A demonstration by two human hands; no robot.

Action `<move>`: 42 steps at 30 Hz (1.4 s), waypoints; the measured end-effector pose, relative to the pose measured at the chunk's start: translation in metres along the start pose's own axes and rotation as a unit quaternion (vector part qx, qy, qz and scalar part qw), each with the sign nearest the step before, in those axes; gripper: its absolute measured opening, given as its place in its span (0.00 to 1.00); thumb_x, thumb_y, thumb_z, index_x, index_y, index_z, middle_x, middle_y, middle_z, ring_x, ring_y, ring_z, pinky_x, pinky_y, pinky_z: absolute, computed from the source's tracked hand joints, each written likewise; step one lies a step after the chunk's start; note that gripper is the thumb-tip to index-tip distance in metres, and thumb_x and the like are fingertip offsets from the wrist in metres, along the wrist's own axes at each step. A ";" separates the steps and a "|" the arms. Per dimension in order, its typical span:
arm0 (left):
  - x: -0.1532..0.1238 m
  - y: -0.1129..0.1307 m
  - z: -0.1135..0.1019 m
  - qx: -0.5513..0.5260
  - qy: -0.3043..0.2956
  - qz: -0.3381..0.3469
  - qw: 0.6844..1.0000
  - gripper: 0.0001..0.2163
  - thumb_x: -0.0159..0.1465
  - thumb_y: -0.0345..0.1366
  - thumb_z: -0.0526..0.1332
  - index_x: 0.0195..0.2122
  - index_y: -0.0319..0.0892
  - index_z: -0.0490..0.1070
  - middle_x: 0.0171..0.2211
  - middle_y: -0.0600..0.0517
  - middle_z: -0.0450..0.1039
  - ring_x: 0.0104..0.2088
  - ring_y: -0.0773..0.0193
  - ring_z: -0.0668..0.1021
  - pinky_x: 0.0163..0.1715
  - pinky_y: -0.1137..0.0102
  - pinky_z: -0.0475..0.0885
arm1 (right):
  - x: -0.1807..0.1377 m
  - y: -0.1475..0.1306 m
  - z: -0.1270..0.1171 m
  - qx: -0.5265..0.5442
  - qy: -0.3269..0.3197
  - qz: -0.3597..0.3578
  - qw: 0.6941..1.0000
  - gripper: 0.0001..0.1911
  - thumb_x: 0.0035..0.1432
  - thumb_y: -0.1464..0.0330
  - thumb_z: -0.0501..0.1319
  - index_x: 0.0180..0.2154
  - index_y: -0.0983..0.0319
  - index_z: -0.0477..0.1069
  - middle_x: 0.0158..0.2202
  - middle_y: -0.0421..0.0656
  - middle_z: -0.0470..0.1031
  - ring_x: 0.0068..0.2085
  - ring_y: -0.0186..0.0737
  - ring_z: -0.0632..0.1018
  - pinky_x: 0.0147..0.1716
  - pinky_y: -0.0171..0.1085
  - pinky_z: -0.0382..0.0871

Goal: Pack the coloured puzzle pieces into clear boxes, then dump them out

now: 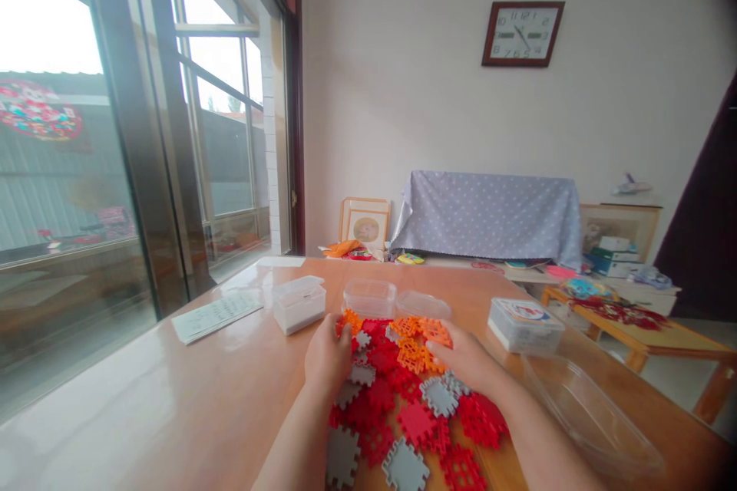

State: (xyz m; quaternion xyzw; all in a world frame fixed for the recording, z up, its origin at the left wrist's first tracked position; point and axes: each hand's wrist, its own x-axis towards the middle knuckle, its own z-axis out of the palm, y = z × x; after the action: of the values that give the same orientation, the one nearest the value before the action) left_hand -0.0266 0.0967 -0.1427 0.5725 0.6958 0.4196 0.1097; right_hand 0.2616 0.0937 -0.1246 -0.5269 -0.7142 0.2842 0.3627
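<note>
A heap of flat interlocking plastic tiles with toothed edges covers the table before me, in red, grey and orange. My left hand (327, 353) is at the heap's far left, fingers curled on an orange tile (350, 319). On the far right side, my right hand (464, 357) has thumb and fingers about another orange tile (436, 332), beside a cluster of orange tiles (410, 353). Between and below my forearms lie red tiles (415, 420) and grey tiles (405, 464), many overlapping. Some fingertips are hidden behind the hands.
On the wooden table (230, 399) stand a lidded clear box (298, 305), an open clear container (369, 298), a clear lid (423, 305) and a labelled box (525, 324). A transparent tray (593, 414) sits right of my forearm. Papers (216, 316) lie at left, near the window.
</note>
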 end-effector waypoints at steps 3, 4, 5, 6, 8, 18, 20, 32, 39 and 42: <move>0.003 -0.003 -0.006 -0.003 0.005 -0.044 0.999 0.13 0.68 0.46 0.55 0.48 0.47 0.71 0.45 0.47 0.81 0.45 0.55 0.80 0.41 0.67 0.69 | -0.003 0.000 0.003 0.021 -0.017 0.010 1.000 0.26 0.56 0.60 0.61 0.56 0.59 0.70 0.51 0.47 0.79 0.48 0.46 0.79 0.48 0.42 0.72; 0.003 -0.003 -0.009 0.003 0.004 -0.058 0.998 0.14 0.68 0.47 0.54 0.48 0.47 0.71 0.46 0.47 0.80 0.45 0.54 0.80 0.41 0.66 0.69 | -0.004 0.001 0.003 0.026 -0.017 0.010 0.999 0.27 0.56 0.60 0.61 0.57 0.59 0.69 0.53 0.48 0.77 0.51 0.46 0.78 0.50 0.43 0.72; 0.003 -0.003 -0.012 0.014 0.003 -0.071 0.997 0.15 0.68 0.47 0.53 0.49 0.47 0.71 0.47 0.46 0.80 0.46 0.53 0.80 0.41 0.65 0.69 | -0.003 0.003 0.004 0.029 -0.017 0.009 0.999 0.28 0.56 0.60 0.61 0.58 0.60 0.68 0.54 0.49 0.76 0.52 0.47 0.78 0.52 0.43 0.71; 0.003 -0.003 -0.014 0.032 0.004 -0.080 0.996 0.16 0.69 0.47 0.53 0.50 0.47 0.71 0.48 0.45 0.80 0.46 0.52 0.80 0.41 0.64 0.69 | -0.003 0.005 0.004 0.028 -0.015 0.008 0.999 0.28 0.56 0.60 0.61 0.58 0.60 0.68 0.55 0.50 0.76 0.53 0.47 0.77 0.53 0.44 0.70; 0.001 -0.001 -0.020 0.082 0.015 -0.082 0.993 0.16 0.68 0.45 0.53 0.52 0.47 0.71 0.50 0.44 0.78 0.48 0.50 0.79 0.43 0.62 0.69 | 0.000 0.007 0.005 0.024 -0.017 0.013 0.999 0.28 0.57 0.60 0.61 0.58 0.61 0.68 0.53 0.50 0.77 0.51 0.46 0.79 0.51 0.44 0.71; -0.012 0.013 -0.022 0.121 0.002 -0.033 0.992 0.21 0.70 0.52 0.48 0.49 0.46 0.74 0.49 0.43 0.78 0.51 0.49 0.75 0.50 0.59 0.66 | -0.009 -0.022 0.029 -0.119 -0.006 -0.056 0.991 0.26 0.59 0.53 0.61 0.56 0.55 0.73 0.55 0.48 0.76 0.56 0.50 0.75 0.57 0.47 0.66; -0.017 0.013 -0.017 0.116 -0.041 0.010 0.992 0.24 0.66 0.57 0.53 0.53 0.48 0.73 0.53 0.44 0.76 0.55 0.47 0.73 0.52 0.58 0.64 | -0.014 -0.030 0.034 -0.156 -0.038 -0.094 0.983 0.29 0.57 0.52 0.63 0.58 0.54 0.72 0.59 0.48 0.73 0.60 0.53 0.71 0.61 0.49 0.61; -0.011 -0.005 -0.009 0.178 -0.072 0.054 0.980 0.14 0.60 0.33 0.59 0.48 0.46 0.74 0.49 0.45 0.75 0.51 0.52 0.75 0.50 0.64 0.67 | -0.015 -0.020 0.052 -0.202 -0.107 -0.127 0.965 0.25 0.53 0.67 0.63 0.54 0.55 0.76 0.55 0.46 0.76 0.58 0.50 0.71 0.60 0.45 0.61; 0.002 -0.012 -0.012 0.037 0.031 0.005 0.999 0.14 0.65 0.32 0.55 0.51 0.42 0.72 0.47 0.45 0.78 0.50 0.57 0.78 0.49 0.68 0.68 | -0.007 -0.011 0.047 -0.192 -0.060 -0.123 0.972 0.15 0.59 0.68 0.56 0.43 0.55 0.80 0.45 0.43 0.81 0.50 0.45 0.76 0.53 0.41 0.66; 0.007 -0.014 -0.013 -0.055 0.035 -0.030 0.997 0.17 0.67 0.37 0.55 0.56 0.40 0.69 0.43 0.45 0.81 0.43 0.59 0.81 0.45 0.68 0.71 | -0.005 -0.006 0.049 -0.157 -0.035 -0.121 0.980 0.16 0.59 0.67 0.56 0.45 0.55 0.80 0.47 0.43 0.81 0.49 0.44 0.77 0.53 0.41 0.66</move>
State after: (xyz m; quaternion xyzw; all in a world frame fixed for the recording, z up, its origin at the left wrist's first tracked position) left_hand -0.0466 0.0972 -0.1425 0.5296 0.6918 0.4736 0.1289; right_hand 0.2186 0.0856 -0.1492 -0.4770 -0.8206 0.1405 0.2819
